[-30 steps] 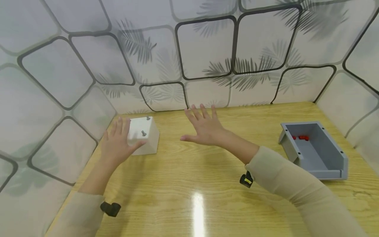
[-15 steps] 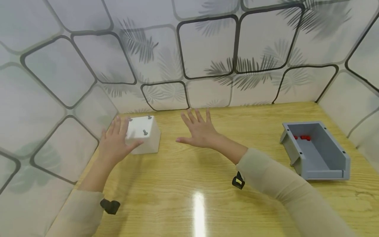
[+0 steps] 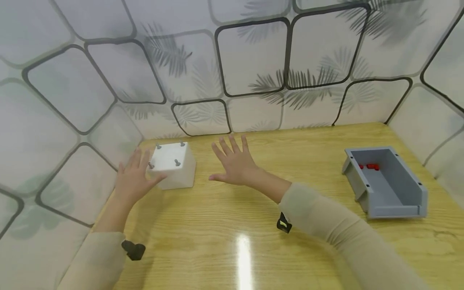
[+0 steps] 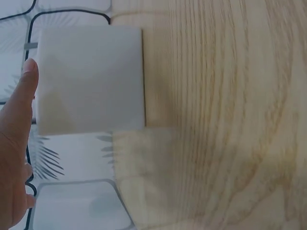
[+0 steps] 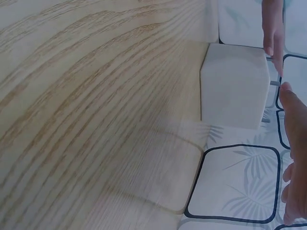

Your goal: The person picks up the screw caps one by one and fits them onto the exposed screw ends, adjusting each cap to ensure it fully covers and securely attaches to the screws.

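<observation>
A white block (image 3: 175, 175) stands at the table's far left, with several grey screw-like pegs (image 3: 177, 162) sticking up from its top. My left hand (image 3: 132, 181) is spread at the block's near left corner, overlapping its edge in the head view, and holds nothing. The left wrist view shows a plain side of the white block (image 4: 91, 79) beyond the thumb. To the right of the block, my right hand (image 3: 235, 165) hovers over the table, fingers spread and nothing held. In the right wrist view the block (image 5: 235, 86) appears beyond the right thumb, with pegs at its edge.
A grey open-front bin (image 3: 386, 193) stands at the right of the wooden table (image 3: 217, 225), with several small red pieces (image 3: 371, 166) at its back. A patterned wall covering (image 3: 253, 60) bounds the table at the back and both sides.
My right hand has moved left toward the white block. My left hand has drawn slightly left and down, uncovering more of the block's top and its pegs.
</observation>
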Available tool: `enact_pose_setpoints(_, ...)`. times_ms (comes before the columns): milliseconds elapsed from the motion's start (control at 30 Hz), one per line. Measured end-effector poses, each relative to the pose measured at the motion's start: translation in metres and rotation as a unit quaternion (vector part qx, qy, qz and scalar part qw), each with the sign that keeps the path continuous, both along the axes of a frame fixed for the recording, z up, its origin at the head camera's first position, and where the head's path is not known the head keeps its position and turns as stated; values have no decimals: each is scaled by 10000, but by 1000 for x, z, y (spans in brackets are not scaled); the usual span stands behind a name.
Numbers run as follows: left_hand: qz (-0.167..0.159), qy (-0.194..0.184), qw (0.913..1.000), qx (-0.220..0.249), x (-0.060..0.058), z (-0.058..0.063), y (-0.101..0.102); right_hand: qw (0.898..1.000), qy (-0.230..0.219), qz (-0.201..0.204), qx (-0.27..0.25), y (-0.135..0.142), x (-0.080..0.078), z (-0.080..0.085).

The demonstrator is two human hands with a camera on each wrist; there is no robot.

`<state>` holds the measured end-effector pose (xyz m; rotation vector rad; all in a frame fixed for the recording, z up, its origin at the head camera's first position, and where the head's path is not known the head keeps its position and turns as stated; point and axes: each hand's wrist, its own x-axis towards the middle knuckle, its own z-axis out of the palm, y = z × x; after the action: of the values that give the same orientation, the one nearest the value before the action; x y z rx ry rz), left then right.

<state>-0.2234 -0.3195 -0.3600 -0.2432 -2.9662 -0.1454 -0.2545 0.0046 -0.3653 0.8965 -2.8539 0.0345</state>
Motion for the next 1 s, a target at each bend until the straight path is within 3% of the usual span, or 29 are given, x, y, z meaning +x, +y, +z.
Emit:
enact_pose_setpoints(267, 15, -348, 9994, -67, 0, -9, -10, 9950, 952, 193, 244, -8, -2, -2)
enact_pose_setpoints(400, -54, -299, 9992, -257, -3, -10, -12, 9907, 1290, 286, 317, -16, -7, -4)
enact_pose_setpoints(667, -441, -278, 9982, -279, -12, -12, -18, 9915, 1205, 343, 350, -29, -17, -8)
enact_pose_setpoints(1000, -602, -451, 9971, -75, -10, -15, -28, 9937, 847, 456, 574, -49, -27, -8)
